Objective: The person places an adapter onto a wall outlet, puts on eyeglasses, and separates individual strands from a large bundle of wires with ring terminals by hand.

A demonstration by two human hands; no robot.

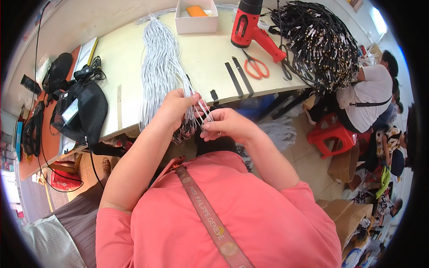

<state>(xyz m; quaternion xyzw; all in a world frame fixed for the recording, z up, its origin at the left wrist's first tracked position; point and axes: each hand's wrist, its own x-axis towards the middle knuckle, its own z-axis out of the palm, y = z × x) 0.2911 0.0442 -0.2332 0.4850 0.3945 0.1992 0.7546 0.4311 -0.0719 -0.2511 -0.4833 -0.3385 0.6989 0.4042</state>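
Observation:
A thick bundle of thin white cables (157, 58) lies along the table and hangs over its front edge, with small dark and reddish ends at the bottom. My left hand (178, 106) is closed around a few strands at the bundle's right side. Close by, my right hand (228, 126) pinches the same few strands lower down, near their ends. Small black pieces (214, 94) sit at the table edge just beyond my fingers. Two black strips (233, 79) lie to the right, beside orange-handled scissors (255, 67).
A red heat gun (250, 31) stands at the back, by a white box (196, 22) and a large heap of black cables (319, 44). Black bags (85, 109) lie at left. A red stool (333, 136) and a seated person (368, 96) are at right.

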